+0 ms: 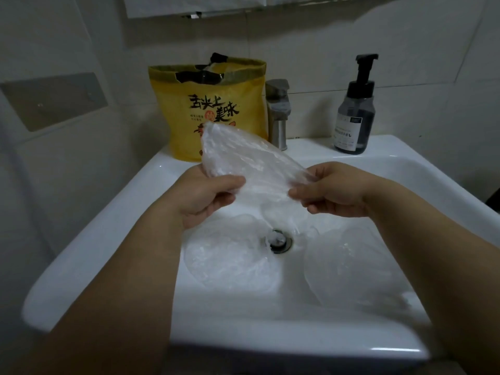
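Under the left hand (208, 196) a clear round piece (230, 263) is seen in the white sink (270, 339), and another piece (351, 269) under the right hand (332, 193). A crinkly clear sheet (243, 155) is pinched at its edges by both hands and held up between them. Behind the hands, a yellow bag (211, 109), a tap (278, 115) and a soap bottle (354, 120) are seen.

a white ceramic washbasin (89, 239) stands against a pale tiled wall (324, 36). on its back ledge, a brushed-metal tap (278, 115) sits between a yellow printed bag (205, 104) with black chinese lettering, its top torn open, and a dark pump bottle (354, 115) with a black nozzle. 2 clear, crinkled plastic discs lie in the bowl, the left disc (230, 263) and the right disc (351, 269) flanking the metal drain (278, 239). a grey rectangular plate (54, 101) is fixed to the left wall.
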`<state>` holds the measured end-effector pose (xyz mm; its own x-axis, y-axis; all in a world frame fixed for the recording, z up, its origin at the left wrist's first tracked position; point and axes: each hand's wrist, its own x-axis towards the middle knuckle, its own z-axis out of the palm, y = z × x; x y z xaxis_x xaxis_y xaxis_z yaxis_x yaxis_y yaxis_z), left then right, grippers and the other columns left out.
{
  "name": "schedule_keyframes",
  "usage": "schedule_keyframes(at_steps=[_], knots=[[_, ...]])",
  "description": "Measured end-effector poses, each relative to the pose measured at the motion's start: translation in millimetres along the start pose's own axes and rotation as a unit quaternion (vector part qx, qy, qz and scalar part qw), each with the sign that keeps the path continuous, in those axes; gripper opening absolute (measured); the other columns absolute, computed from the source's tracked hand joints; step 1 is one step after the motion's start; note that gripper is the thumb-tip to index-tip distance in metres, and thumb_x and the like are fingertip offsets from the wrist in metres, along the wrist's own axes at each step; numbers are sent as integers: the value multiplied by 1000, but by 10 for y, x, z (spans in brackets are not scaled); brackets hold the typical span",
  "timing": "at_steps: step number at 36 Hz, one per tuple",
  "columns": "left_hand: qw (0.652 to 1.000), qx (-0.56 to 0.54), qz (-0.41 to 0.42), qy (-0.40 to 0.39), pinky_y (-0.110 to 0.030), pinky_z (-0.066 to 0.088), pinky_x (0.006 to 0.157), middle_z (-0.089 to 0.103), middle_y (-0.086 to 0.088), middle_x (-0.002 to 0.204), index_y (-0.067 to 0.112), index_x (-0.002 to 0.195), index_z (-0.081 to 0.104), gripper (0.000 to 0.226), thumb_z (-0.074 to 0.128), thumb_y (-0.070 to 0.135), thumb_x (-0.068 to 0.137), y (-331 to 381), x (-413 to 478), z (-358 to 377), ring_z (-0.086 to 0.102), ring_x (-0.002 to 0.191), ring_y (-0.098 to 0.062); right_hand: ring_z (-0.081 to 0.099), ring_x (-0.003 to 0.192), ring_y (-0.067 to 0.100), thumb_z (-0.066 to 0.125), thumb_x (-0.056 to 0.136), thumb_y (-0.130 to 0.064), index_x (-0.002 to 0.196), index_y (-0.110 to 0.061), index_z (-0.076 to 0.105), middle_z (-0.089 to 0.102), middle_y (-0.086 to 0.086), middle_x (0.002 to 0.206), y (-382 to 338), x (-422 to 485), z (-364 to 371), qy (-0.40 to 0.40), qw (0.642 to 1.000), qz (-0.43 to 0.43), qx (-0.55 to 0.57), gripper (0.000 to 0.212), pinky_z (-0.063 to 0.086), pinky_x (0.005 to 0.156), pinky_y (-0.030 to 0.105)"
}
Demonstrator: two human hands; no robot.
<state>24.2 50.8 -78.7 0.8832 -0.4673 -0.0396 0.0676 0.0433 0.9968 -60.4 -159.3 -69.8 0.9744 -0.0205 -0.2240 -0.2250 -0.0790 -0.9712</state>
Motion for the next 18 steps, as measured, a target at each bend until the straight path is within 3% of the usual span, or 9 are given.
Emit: schedule_keyframes(at_steps=[2,4,7,10,11,13,15,16,18], knots=[[1000,-3,2,12,-13,49,51,64,7,65,11,98,65,17,70,7,83,8,7,-21,58,53,-1,57,50,9,66,83,1,91,-1,62,62,2,60,-8,-6,-12,-8,1000,5,11,9,50,51,18],[1000,6,1,23,-15,47,50,58,6,66,13,98,66,17,73,12,82,1,18,-33,51,53,-2,58,51,9,67,81,-2,92,-1,62,63,2,60,-17,-20,-14,-23,999,9,21,12,51,52,18],[999,-9,2,37,-16,47,52,59,4,79,17,98,65,23,75,17,77,0,26,-32,48,64,-6,56,53,11,66,83,-13,88,-1,61,62,6,66,-24,-52,11,-50,998,21,23,14,51,51,19],[993,-113,14,12,-21,53,65,66,1,90,20,98,65,34,76,28,67,59,8,-15,59,84,-12,53,53,10,60,90,-14,85,-3,59,62,6,65,-34,-64,39,-42,999,10,8,12,49,48,18],[986,-164,28,-4,-25,56,73,69,0,95,21,101,65,41,79,36,65,72,6,-4,63,91,-15,52,53,10,60,90,-13,84,-4,60,62,5,65,-39,-61,60,-36,999,0,16,11,49,47,18],[972,-226,57,-41,-36,56,87,72,-1,109,23,114,64,81,87,60,45,81,16,38,67,105,-19,51,53,9,59,91,-12,84,-6,59,61,4,64,-47,-38,136,-26,997,-24,67,9,48,47,17],[980,-175,37,-88,-40,51,95,70,-2,118,24,124,60,115,83,74,23,11,12,163,64,114,-20,51,52,9,59,92,-11,86,-6,59,59,6,66,-32,-8,244,-10,993,-51,103,8,47,47,17],[985,-120,9,-122,-40,48,97,69,-3,120,22,124,60,117,81,77,23,-50,-1,263,62,115,-20,51,52,10,58,92,-10,86,-3,59,57,7,67,-18,5,301,-1,992,-64,105,9,47,46,17],[986,-40,-33,-161,-39,48,97,68,-8,112,16,114,67,93,83,71,40,-162,-41,470,65,102,-19,52,52,14,56,92,-4,87,5,58,56,11,67,18,25,412,4,992,-87,92,10,47,46,19]])
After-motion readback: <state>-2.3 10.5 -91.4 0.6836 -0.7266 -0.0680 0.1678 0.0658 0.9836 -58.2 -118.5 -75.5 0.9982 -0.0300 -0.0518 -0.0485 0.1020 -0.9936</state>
